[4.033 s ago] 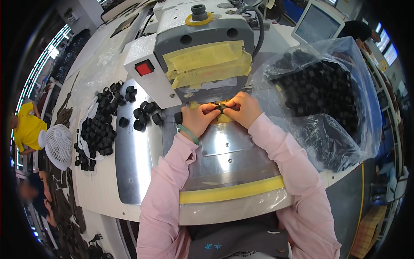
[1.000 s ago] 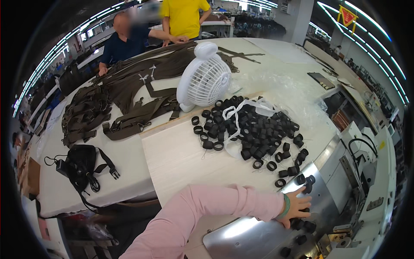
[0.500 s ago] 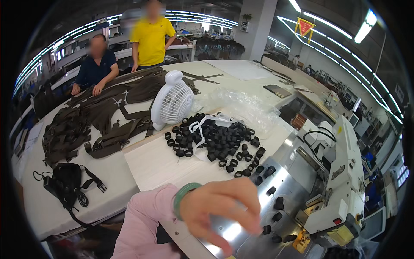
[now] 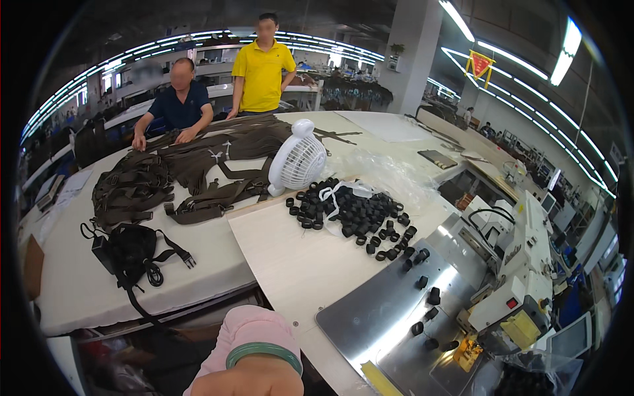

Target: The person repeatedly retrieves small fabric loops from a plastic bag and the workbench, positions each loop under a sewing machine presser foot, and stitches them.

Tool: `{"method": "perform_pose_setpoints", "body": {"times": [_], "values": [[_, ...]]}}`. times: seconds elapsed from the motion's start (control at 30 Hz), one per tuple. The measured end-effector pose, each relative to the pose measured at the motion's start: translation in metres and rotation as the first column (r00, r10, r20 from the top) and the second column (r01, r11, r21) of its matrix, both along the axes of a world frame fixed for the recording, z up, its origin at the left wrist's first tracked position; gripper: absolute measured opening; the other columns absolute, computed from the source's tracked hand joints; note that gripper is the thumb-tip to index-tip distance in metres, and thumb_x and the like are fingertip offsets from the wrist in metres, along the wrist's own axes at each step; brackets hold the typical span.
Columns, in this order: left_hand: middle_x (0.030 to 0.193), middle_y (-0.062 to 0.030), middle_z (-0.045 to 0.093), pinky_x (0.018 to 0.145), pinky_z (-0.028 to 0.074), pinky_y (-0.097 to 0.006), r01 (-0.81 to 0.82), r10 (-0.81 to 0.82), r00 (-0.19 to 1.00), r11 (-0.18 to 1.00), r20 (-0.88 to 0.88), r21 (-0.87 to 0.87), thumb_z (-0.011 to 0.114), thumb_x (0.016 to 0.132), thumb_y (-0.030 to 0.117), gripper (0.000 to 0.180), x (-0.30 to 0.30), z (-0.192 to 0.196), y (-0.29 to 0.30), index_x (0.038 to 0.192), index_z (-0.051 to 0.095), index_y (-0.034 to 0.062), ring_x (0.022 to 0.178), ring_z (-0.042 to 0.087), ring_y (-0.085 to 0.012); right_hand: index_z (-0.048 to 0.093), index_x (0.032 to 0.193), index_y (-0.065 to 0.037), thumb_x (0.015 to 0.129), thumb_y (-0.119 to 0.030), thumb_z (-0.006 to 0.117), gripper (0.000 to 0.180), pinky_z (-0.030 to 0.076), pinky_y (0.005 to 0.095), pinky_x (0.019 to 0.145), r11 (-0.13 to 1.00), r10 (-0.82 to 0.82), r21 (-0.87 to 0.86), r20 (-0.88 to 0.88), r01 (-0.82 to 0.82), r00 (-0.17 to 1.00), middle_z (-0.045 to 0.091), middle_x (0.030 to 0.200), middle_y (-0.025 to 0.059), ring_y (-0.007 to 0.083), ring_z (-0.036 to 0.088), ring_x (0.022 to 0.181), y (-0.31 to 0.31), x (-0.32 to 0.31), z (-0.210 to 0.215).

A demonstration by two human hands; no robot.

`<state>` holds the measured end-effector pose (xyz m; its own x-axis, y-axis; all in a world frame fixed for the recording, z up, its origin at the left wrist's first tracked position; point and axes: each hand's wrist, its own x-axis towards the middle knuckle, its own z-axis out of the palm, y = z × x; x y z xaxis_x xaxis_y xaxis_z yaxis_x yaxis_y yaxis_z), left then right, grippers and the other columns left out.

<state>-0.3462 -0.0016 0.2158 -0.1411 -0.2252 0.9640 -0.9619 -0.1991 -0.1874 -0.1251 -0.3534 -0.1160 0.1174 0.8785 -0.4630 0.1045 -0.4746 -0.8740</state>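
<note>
My left hand (image 4: 249, 383) is at the lower edge, with a green bangle (image 4: 263, 351) at its wrist and a pink sleeve (image 4: 257, 323) above. Only the back of the hand shows; its fingers are cut off by the frame. My right hand is out of view. Beyond the sleeve, black ring-shaped loops (image 4: 370, 214) lie heaped on a pale board (image 4: 271, 247), with a white strip across them. Several more black pieces (image 4: 433, 296) lie scattered on the shiny metal plate (image 4: 370, 317) of a white machine (image 4: 505, 300).
A white fan (image 4: 298, 158) stands behind the loops, beside clear plastic film (image 4: 383, 168). Dark straps (image 4: 135, 188) cover the table's left part, near a black pouch with a cable (image 4: 135, 254). Across the table are a seated person (image 4: 178, 105) and a standing person in yellow (image 4: 263, 76).
My left hand has drawn back from over the metal plate to the lower edge, its fingers leaving view. The view has shifted left, so the scene sits further right.
</note>
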Motion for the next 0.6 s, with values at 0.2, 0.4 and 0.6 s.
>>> {"method": "perform_pose_setpoints", "body": {"times": [0.2,0.4,0.6], "values": [[0.086,-0.0008,0.054,0.067,0.035,-0.026,-0.042,0.062,0.984,0.991,0.165,-0.125,0.06,0.072,0.004,0.009,0.021,0.0,-0.019,0.08,0.056,0.009,0.079,0.051,-0.0105,0.015,0.122,0.007,0.078,-0.023,0.062,0.071,0.038,0.0298,0.084,0.782,-0.352,-0.37,0.4,0.501,0.846,0.051,0.106,0.0194,0.0227,0.05,0.095,-0.065,-0.002,0.003],[0.088,0.0007,0.054,0.067,0.034,-0.027,-0.083,0.102,0.97,0.992,0.219,-0.093,0.061,0.073,0.007,0.008,0.034,0.004,-0.021,0.08,0.057,0.0098,0.08,0.051,-0.0094,0.02,0.118,0.006,0.078,-0.024,0.062,0.065,0.039,0.0298,0.081,0.883,-0.2,-0.326,0.388,0.337,0.899,0.052,0.102,0.0186,0.0225,0.051,0.092,-0.029,0.02,0.015],[0.086,0.0019,0.055,0.067,0.033,-0.026,-0.242,0.252,0.961,0.966,0.114,-0.095,0.061,0.073,0.008,0.007,0.067,0.014,-0.004,0.079,0.057,0.0104,0.079,0.051,-0.0088,0.024,0.114,0.005,0.077,-0.024,0.062,0.06,0.04,0.0298,0.078,0.958,-0.016,-0.261,0.377,0.122,0.926,0.052,0.098,0.0178,0.0224,0.051,0.088,0.036,0.087,0.019]]}}
